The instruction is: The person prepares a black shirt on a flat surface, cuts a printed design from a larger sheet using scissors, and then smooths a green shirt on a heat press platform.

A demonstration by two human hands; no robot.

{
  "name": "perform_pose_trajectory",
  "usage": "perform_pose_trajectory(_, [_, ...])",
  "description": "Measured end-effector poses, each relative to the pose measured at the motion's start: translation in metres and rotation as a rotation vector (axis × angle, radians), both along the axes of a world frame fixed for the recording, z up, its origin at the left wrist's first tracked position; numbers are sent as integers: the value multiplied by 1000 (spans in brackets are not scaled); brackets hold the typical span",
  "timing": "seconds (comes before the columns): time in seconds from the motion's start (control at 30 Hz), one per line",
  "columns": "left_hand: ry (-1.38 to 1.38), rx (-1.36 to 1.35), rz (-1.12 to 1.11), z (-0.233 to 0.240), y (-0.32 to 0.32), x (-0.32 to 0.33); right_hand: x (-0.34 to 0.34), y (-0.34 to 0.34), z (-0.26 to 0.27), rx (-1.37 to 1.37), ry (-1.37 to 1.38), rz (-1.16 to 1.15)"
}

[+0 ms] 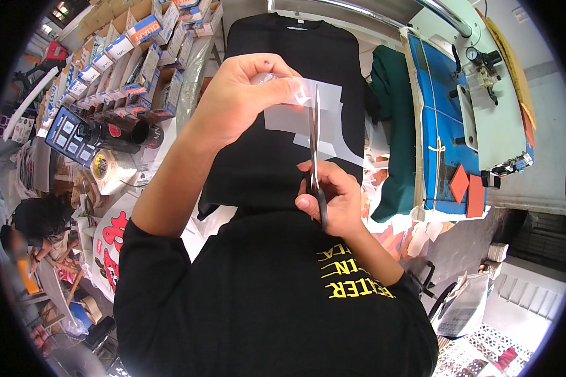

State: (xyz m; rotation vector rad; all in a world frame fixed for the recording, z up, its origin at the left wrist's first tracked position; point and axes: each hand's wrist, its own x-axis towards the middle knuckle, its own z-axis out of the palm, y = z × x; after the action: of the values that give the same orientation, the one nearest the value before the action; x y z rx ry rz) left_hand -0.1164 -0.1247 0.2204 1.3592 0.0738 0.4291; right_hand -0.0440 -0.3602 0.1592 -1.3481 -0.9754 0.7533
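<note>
My left hand (250, 94) pinches a translucent film sheet (330, 94) between thumb and fingers. With my right hand (335, 198) I hold black-handled scissors (315, 155), their long blades pointing up and lying at the film, nearly together. Whether they are cutting through it cannot be told. Below the film, more translucent pieces (283, 120) lie on a black T-shirt (264, 174), which is spread out in front of me, its collar at the far end.
Boxes (141, 66) stand in rows at the left, near a tape roll (104, 166) and a phone-like screen (70, 134). Dark green fabric (396, 141) lies right of the shirt, beside a blue-covered press-like machine (445, 122) with a gauge. A person (42, 221) sits at far left.
</note>
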Motion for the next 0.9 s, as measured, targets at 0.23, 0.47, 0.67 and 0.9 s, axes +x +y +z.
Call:
perform_pose_trajectory(0.23, [-13, 72, 42, -2, -16, 2, -4, 3, -1, 18, 44, -95])
perform_pose_trajectory(0.47, [-43, 46, 32, -4, -21, 3, -8, 3, -1, 24, 45, -139])
perform_pose_trajectory(0.67, [-55, 17, 30, -5, -25, 6, -8, 1, 0, 38, 55, -141])
perform_pose_trajectory(0.9, [-18, 29, 32, -5, -27, 6, -8, -1, -5, 30, 8, -165])
